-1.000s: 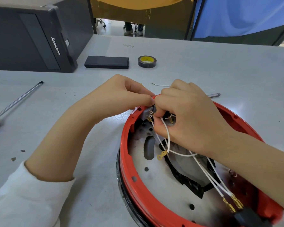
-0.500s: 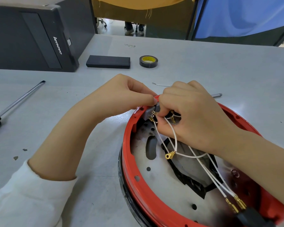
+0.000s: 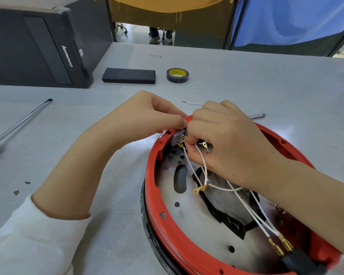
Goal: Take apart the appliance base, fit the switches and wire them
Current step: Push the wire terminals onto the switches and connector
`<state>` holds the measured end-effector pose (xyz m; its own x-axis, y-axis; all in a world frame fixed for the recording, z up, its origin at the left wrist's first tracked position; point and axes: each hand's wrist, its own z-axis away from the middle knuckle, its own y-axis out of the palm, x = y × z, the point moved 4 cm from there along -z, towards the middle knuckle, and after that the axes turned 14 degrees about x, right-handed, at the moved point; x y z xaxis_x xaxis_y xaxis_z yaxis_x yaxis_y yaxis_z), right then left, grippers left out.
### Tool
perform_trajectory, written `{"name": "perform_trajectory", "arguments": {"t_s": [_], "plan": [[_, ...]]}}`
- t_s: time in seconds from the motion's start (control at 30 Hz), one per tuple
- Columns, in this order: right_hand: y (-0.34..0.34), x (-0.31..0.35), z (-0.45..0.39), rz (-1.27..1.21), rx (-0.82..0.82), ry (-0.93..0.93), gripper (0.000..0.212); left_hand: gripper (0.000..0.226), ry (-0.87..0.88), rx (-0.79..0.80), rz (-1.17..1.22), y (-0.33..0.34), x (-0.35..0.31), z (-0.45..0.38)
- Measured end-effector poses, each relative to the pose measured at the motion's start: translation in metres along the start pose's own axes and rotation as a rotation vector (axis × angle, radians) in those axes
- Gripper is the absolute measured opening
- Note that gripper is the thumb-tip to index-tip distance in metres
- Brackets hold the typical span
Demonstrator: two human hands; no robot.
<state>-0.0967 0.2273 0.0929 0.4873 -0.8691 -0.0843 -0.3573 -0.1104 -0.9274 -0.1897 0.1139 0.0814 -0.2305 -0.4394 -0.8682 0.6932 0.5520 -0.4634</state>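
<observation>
Head camera looked down on a grey surface [image 3: 266, 86] where the red appliance base [image 3: 153, 195] lay upturned at lower right, its metal floor plate showing inside the rim. At the far edge of that rim sat a small grey switch [image 3: 176, 138] with brass terminals. The left hand [image 3: 147, 116] reached in from the left, its fingers curled and pinching the switch from the outer side. The right hand [image 3: 226, 143] came over the base from the right, fingers bent and gripping a white wire [image 3: 204, 165] just beside the switch terminals, so the two hands touched at the fingertips. More white wires ran from under the right hand down to brass connectors [image 3: 280, 245] at the near rim, and one loose ring terminal [image 3: 198, 189] hung over the plate. Well apart on the surface lay a screwdriver [image 3: 18, 126] at left, a black box [image 3: 129, 76], a roll of tape [image 3: 177, 75] and a computer case [image 3: 34, 46] at far left.
</observation>
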Motion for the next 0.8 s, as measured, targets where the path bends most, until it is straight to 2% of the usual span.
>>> {"name": "perform_trajectory", "arguments": {"t_s": [0.17,0.33,0.57,0.73,0.8], "plan": [[0.0,0.006,0.002,0.111,-0.042,-0.065,0.016,0.015,0.005,0.007,0.02,0.0,0.001,0.0],[0.003,0.009,0.003,0.198,-0.022,-0.049,0.019,0.014,0.016,0.001,0.013,0.001,0.0,0.001],[0.0,-0.013,0.011,-0.265,0.163,0.023,0.015,0.008,0.0,0.035,-0.028,-0.001,0.004,-0.002],[0.0,-0.019,0.009,-0.324,0.181,0.015,0.016,0.007,0.012,0.009,-0.098,0.0,0.006,-0.003],[-0.001,-0.02,0.007,-0.331,0.168,0.024,0.014,0.016,0.003,-0.041,-0.142,0.0,0.008,-0.004]]}}
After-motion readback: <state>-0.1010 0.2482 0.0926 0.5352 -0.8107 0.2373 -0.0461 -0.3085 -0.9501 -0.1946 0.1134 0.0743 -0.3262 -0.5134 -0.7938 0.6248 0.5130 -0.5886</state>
